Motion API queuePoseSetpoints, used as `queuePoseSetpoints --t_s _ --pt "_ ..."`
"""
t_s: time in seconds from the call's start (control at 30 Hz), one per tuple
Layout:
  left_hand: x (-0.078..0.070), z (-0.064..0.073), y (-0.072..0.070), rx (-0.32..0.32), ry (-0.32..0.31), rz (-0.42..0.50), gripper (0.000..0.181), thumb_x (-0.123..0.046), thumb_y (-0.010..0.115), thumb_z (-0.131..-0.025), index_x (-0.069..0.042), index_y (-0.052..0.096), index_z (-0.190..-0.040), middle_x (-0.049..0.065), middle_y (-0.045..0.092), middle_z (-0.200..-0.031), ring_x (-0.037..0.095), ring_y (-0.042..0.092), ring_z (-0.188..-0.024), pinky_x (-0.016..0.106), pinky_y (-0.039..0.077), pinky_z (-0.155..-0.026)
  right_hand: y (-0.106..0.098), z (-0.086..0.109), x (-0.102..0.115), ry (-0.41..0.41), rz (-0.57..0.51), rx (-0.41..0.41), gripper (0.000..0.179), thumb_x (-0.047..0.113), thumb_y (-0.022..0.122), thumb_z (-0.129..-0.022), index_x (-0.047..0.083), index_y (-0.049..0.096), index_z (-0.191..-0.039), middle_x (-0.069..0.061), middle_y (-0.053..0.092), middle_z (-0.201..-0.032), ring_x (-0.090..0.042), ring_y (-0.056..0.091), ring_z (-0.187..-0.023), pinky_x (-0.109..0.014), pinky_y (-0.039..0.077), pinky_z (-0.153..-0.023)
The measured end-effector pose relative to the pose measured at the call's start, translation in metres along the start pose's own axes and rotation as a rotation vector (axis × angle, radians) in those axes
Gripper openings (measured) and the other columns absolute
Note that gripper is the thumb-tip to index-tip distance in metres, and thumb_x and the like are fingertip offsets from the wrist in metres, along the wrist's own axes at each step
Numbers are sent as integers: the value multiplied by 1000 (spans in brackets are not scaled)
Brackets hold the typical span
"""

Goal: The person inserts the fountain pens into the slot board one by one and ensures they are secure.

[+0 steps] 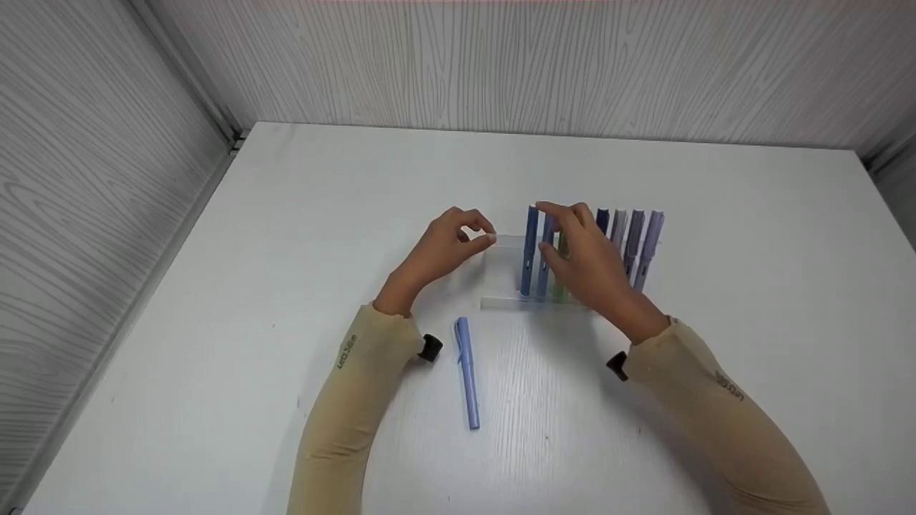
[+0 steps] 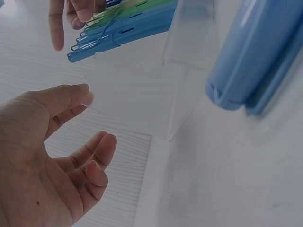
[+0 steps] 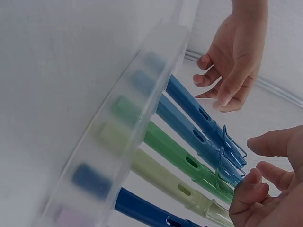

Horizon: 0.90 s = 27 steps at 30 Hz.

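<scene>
A clear plastic pen stand holds a row of upright pens in blue, green and purple shades. My left hand pinches the stand's upper left corner between thumb and index finger; its other fingers curl loosely in the left wrist view. At the row's left end stands a dark blue pen, with a lighter blue pen beside it. My right hand hovers in front of the pens, fingers loosely bent around nothing, and covers part of the row. Its index fingertip is close to the dark blue pen's top; contact is unclear.
A light blue capped pen lies on the white table in front of the stand, between the forearms. Behind the table rises a wood-grain panel, with another panel along the left side.
</scene>
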<state>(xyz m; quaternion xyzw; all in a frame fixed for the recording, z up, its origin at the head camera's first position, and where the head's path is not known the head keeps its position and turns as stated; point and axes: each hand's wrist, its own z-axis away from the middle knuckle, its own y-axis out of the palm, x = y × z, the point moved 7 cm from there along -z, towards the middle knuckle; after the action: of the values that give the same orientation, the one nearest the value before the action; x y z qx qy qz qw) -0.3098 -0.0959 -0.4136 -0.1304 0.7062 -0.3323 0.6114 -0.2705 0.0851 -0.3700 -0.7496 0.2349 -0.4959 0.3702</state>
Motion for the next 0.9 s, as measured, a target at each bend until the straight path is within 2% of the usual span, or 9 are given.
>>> queuePoseSetpoints --t_s 0.17,0.27,0.43,0.63,0.9 --pt "1 0 0 2 -5 2 20 -30 61 -95 -15 68 -106 10 58 -113 24 57 -99 37 49 -86 0 7 6 -61 19 -8 59 14 67 -91 10 39 -143 -15 50 -116 -20 49 -71 -30 41 -58" --pt "1 0 1 7 -2 -3 20 -31 61 -95 -15 68 -107 9 58 -112 23 57 -101 36 49 -87 3 11 8 -59 17 18 61 16 68 -90 10 37 -143 -13 50 -116 -18 47 -71 -29 41 -57" --pt "2 0 2 18 -22 -7 21 -32 60 -96 -16 67 -108 8 59 -113 23 58 -99 36 51 -85 11 18 14 -17 -13 88 66 20 69 -90 12 34 -144 -10 51 -114 -18 50 -77 -28 44 -61" --pt "1 0 1 13 -36 -10 20 -32 61 -96 -17 67 -108 7 60 -114 23 59 -99 36 52 -85 23 26 21 37 -109 185 75 24 72 -88 14 27 -147 -8 58 -103 -15 49 -66 -27 44 -56" --pt "1 -1 1 12 -34 -12 19 -30 62 -95 -17 68 -107 8 60 -114 23 59 -100 36 51 -86 39 38 29 23 -193 303 78 25 71 -88 12 22 -147 -8 59 -99 -13 49 -61 -28 45 -57"
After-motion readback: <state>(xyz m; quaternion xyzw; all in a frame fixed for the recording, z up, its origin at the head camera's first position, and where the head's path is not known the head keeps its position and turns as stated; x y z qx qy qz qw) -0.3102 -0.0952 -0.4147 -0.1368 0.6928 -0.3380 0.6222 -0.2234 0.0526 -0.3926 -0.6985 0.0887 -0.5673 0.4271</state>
